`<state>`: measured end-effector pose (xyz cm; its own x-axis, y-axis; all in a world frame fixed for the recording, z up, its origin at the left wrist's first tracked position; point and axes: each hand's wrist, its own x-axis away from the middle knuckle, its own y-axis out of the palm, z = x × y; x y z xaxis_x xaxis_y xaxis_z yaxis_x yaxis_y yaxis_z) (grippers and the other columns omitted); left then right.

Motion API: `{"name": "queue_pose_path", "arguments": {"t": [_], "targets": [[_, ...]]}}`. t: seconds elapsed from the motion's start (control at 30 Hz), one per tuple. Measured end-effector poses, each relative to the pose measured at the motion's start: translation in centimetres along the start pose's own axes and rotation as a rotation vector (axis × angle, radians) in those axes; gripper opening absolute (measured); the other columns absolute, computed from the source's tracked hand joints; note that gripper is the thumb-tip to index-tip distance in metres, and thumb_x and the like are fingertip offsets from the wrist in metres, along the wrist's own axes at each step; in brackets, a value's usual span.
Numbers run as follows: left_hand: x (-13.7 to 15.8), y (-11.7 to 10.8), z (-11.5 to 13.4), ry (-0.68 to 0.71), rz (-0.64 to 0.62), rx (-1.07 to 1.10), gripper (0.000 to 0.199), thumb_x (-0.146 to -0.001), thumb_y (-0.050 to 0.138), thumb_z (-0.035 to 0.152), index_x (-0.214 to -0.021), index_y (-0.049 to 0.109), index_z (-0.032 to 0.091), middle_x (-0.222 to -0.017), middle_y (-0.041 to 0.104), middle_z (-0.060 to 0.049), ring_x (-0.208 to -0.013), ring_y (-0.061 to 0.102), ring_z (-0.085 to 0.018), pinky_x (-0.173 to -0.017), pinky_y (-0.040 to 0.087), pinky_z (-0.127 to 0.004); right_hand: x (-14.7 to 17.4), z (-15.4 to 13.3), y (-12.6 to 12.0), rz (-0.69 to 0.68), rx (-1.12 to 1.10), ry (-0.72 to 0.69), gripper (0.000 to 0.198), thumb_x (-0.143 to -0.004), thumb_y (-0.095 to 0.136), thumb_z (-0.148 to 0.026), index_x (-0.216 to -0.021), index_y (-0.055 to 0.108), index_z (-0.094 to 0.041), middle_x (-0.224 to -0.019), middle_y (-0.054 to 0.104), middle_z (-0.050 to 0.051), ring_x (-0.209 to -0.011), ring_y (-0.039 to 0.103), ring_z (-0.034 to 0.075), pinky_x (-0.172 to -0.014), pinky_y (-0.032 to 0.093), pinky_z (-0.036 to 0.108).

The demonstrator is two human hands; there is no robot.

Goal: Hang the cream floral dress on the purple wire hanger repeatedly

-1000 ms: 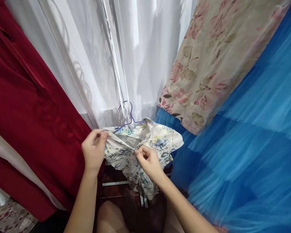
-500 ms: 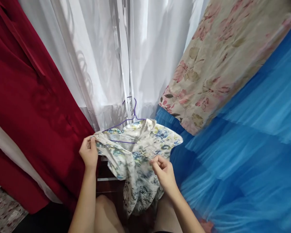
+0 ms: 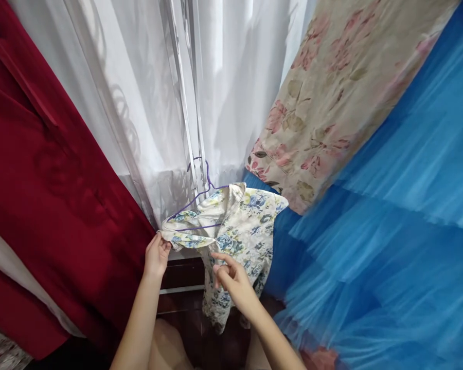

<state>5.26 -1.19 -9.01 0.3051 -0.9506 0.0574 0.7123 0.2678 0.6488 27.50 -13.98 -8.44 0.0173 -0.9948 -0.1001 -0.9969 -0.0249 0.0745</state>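
Observation:
A white blouse with blue and yellow flowers (image 3: 249,231) hangs on a purple hanger (image 3: 209,180), with one shoulder of the hanger inside the blouse's right side. My left hand (image 3: 157,255) is closed, pinching the blouse's left shoulder edge near the hanger's end. In front of the blouse, just below the point of the neckline, is my right hand (image 3: 234,282). Its index finger reaches toward the front edge, and its thumb is apart from it. Nothing shows between those fingers. The blouse's lower part hangs down over the dark floor, partly behind my right hand.
White curtains (image 3: 146,92) hang behind, with narrow white poles (image 3: 185,103) in front. Red cloth (image 3: 54,180) drapes on the left. To the right hang a beige floral cloth (image 3: 312,113) and blue tiered tulle (image 3: 370,246). My knees show below.
My left hand has shifted right with the blouse's shoulder, closer to the hanger's end. My right hand has moved left and lower, its fingers spreading. The blouse front hangs straighter.

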Motion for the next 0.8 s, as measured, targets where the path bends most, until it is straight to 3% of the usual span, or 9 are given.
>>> {"name": "queue_pose_path", "arguments": {"t": [0.17,0.27,0.37,0.5,0.57,0.63,0.7,0.8], "targets": [[-0.7,0.2,2.7,0.350,0.078,-0.027,0.016,-0.085,0.070,0.027,-0.089,0.062,0.014,-0.078,0.065,0.002,-0.069,0.063,-0.008,-0.069,0.052,-0.019,0.5,0.9,0.2,-0.048,0.067,0.022,0.061,-0.090,0.056,-0.042,-0.143,0.046,-0.013,-0.059,0.064,-0.001,-0.052,0.051,0.015,-0.054,0.037,0.028],[-1.5,0.6,3.9,0.154,0.095,0.049,0.010,-0.088,0.060,0.022,-0.091,0.065,0.013,-0.083,0.070,-0.005,-0.076,0.067,-0.014,-0.071,0.055,-0.025,0.6,2.1,-0.3,-0.024,0.076,0.060,0.059,-0.089,0.056,-0.045,-0.138,0.051,-0.012,-0.059,0.064,-0.001,-0.048,0.046,0.014,-0.051,0.033,0.027],[-0.8,0.8,2.9,-0.079,0.071,0.036,0.017,-0.087,0.054,0.018,-0.097,0.067,0.013,-0.083,0.072,-0.008,-0.075,0.069,-0.019,-0.068,0.056,-0.029,1.0,3.6,-0.4,-0.035,0.084,0.101,0.054,-0.089,0.055,-0.045,-0.133,0.055,-0.012,-0.058,0.062,-0.001,-0.047,0.043,0.013,-0.052,0.033,0.027],[2.8,0.6,-1.1,-0.061,0.011,-0.048,0.021,-0.081,0.062,0.022,-0.101,0.067,0.016,-0.081,0.071,-0.005,-0.070,0.067,-0.017,-0.062,0.052,-0.025,1.5,4.1,-0.5,-0.048,0.101,0.102,0.052,-0.089,0.057,-0.042,-0.133,0.056,-0.015,-0.060,0.060,-0.002,-0.056,0.054,0.017,-0.056,0.040,0.029],[5.3,0.6,-3.1,-0.020,-0.141,-0.204,0.021,-0.079,0.069,0.026,-0.097,0.066,0.017,-0.077,0.069,-0.002,-0.067,0.063,-0.015,-0.059,0.049,-0.023,1.4,3.6,-0.8,0.000,0.154,0.028,0.054,-0.087,0.060,-0.039,-0.137,0.053,-0.018,-0.077,0.066,0.002,-0.067,0.060,0.019,-0.064,0.047,0.032],[7.9,1.0,-4.6,-0.009,-0.384,-0.417,0.017,-0.081,0.070,0.031,-0.088,0.064,0.017,-0.070,0.064,0.000,-0.063,0.059,-0.013,-0.058,0.046,-0.022,1.2,3.0,-1.2,0.056,0.263,-0.099,0.063,-0.082,0.065,-0.034,-0.141,0.049,-0.021,-0.109,0.066,0.009,-0.090,0.064,0.023,-0.079,0.051,0.036],[10.4,1.9,-5.3,0.010,-0.590,-0.590,0.019,-0.088,0.064,0.035,-0.082,0.061,0.017,-0.067,0.060,0.000,-0.062,0.056,-0.013,-0.059,0.044,-0.023,0.9,2.6,-1.7,0.065,0.394,-0.228,0.074,-0.077,0.069,-0.028,-0.146,0.043,-0.024,-0.140,0.051,0.013,-0.119,0.056,0.029,-0.098,0.047,0.042],[13.4,4.1,-5.1,0.131,-0.740,-0.736,0.018,-0.094,0.056,0.033,-0.087,0.062,0.018,-0.079,0.064,-0.003,-0.075,0.060,-0.017,-0.071,0.048,-0.027,0.2,2.4,-2.5,0.044,0.536,-0.337,0.074,-0.075,0.064,-0.018,-0.146,0.044,-0.024,-0.152,0.039,0.013,-0.140,0.037,0.031,-0.113,0.033,0.046]]}}
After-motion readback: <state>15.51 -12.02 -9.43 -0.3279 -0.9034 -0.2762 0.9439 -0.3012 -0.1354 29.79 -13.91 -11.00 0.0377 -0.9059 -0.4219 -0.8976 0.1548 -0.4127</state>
